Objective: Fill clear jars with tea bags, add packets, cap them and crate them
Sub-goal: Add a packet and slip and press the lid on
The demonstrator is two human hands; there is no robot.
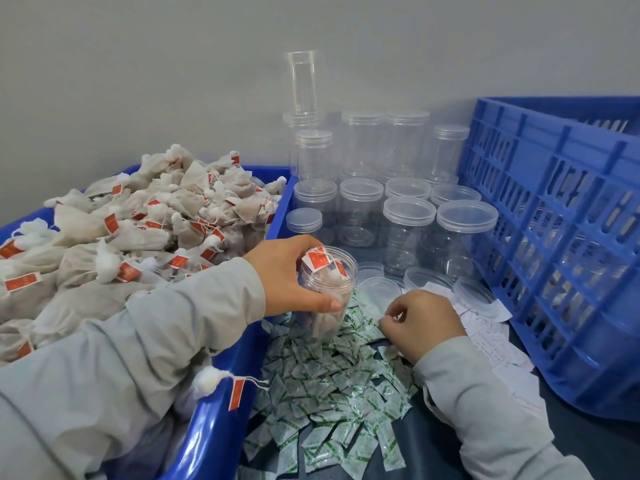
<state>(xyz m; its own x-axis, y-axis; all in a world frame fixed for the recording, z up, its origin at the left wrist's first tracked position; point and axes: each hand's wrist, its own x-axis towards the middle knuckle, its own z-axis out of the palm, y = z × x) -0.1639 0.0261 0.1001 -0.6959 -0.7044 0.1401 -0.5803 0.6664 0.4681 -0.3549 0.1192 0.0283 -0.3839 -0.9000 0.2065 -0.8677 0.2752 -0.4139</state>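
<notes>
Left hand [289, 271] wrapped around open tea-bag jar [327, 289] standing amid green-printed packets [332, 386]. Right hand [420, 322] curled, pinching at one packet. Better to lift a single packet, drop it in, then cap.

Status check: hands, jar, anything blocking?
Left hand grips open jar, tea bags inside, no cap. Right hand curled at the packets, pinch unclear. Loose lids beside the jar; nothing blocking.

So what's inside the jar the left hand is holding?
The jar, gripped by the left hand, holds tea bags with red tags at its open mouth. The thumb covers part of the wall, and the bottom is blurred, so a packet inside cannot be ruled out.
</notes>
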